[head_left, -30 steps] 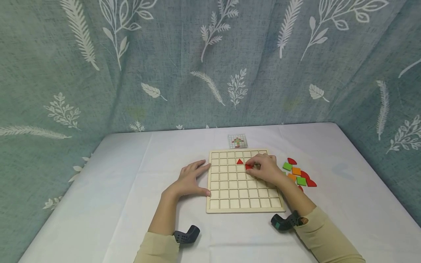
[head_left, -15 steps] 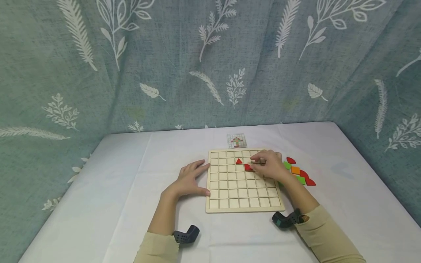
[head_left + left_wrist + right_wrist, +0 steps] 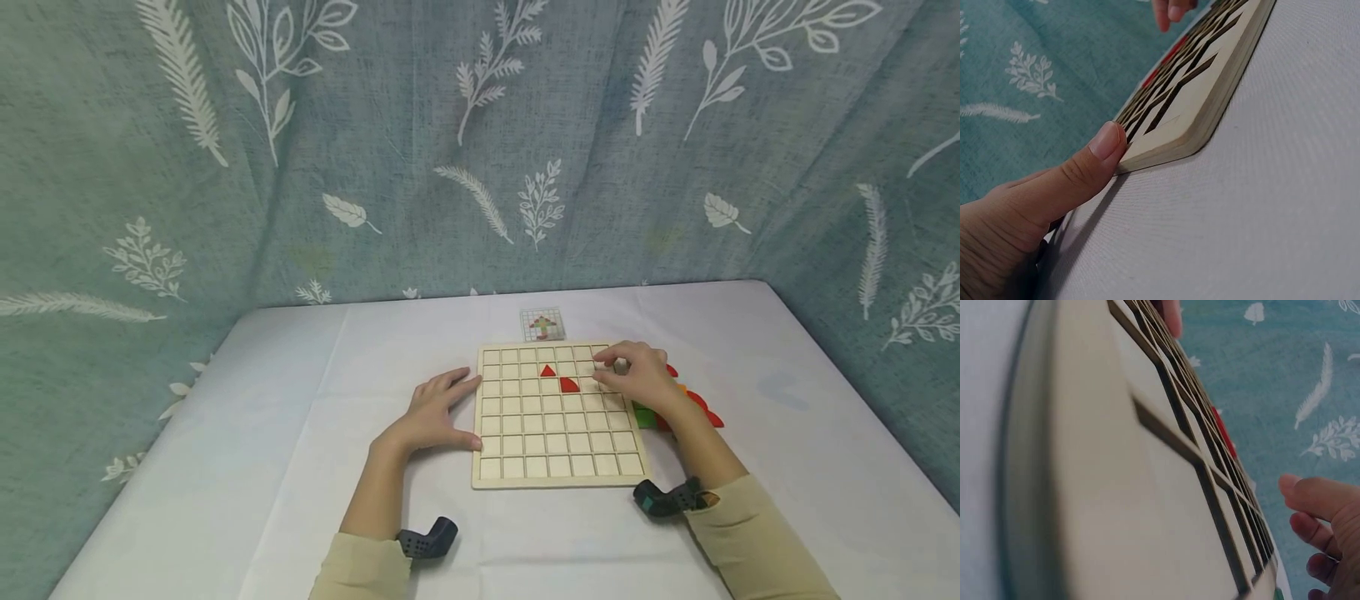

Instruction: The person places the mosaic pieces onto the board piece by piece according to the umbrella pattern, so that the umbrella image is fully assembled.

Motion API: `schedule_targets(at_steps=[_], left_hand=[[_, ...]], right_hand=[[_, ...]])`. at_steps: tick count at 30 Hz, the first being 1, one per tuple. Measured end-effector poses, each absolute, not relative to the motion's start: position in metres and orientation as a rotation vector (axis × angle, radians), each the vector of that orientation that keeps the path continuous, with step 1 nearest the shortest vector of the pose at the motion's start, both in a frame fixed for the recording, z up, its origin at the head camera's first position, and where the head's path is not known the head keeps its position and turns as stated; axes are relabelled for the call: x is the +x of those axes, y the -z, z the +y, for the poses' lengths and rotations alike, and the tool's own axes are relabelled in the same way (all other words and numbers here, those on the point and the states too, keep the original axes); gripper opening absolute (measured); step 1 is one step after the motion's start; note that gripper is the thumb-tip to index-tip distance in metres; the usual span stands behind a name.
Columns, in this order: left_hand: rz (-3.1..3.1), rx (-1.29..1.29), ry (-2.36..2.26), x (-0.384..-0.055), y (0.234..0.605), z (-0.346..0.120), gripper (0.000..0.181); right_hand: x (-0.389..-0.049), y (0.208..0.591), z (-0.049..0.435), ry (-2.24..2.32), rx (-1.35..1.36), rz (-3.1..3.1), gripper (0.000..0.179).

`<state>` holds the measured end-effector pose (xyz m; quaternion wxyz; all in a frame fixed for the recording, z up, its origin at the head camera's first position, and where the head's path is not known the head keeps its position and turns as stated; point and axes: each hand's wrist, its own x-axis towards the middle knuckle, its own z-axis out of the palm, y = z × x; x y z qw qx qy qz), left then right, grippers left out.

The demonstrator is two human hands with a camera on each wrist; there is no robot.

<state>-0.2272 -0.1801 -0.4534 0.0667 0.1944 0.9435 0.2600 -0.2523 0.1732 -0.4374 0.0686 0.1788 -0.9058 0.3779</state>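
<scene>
On the surface (image 3: 330, 400), the left hand (image 3: 435, 415), fingers spread, touches the board (image 3: 534, 442) at nine o'clock. Pieces (image 3: 645, 417) beyond three o'clock are too hidden to count. The right hand (image 3: 641, 377) hangs over two o'clock, fingers parted. In the board sit a red quarter (image 3: 569, 385) and, at its ten o'clock, a red triangle (image 3: 548, 372). Past twelve lies a card (image 3: 542, 324).

Blue-green curtain (image 3: 405, 142) w/ wht leaf prints (image 3: 345, 210) hangs behind & on both sides of wht tablecloth (image 3: 315, 400).
</scene>
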Motion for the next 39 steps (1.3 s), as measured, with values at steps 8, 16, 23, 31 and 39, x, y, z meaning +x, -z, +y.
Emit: schedule_targets(at_steps=[8, 16, 23, 31, 39], left_hand=[[2.84, 0.581, -0.795, -0.227, 0.453, -0.18, 0.11], [2.836, 0.592, -0.796, -0.226, 0.452, -0.18, 0.109], [2.833, 0.593, -0.799, -0.225, 0.45, -0.18, 0.108], [2.835, 0.594, -0.783, -0.225, 0.451, -0.181, 0.108], [2.831, 0.603, -0.793, -0.225, 0.451, -0.181, 0.107]], right_hand=[[-0.251, 0.435, 0.187, -1.161, 0.44, -2.737, 0.024], [-0.25, 0.431, 0.205, -1.195, 0.377, -2.78, 0.027], [-0.246, 0.427, 0.227, -1.274, 0.195, -2.852, 0.038], [-0.245, 0.433, 0.244, -1.322, -0.005, -2.87, 0.042], [-0.243, 0.437, 0.252, -1.29, -0.14, -2.889, 0.04]])
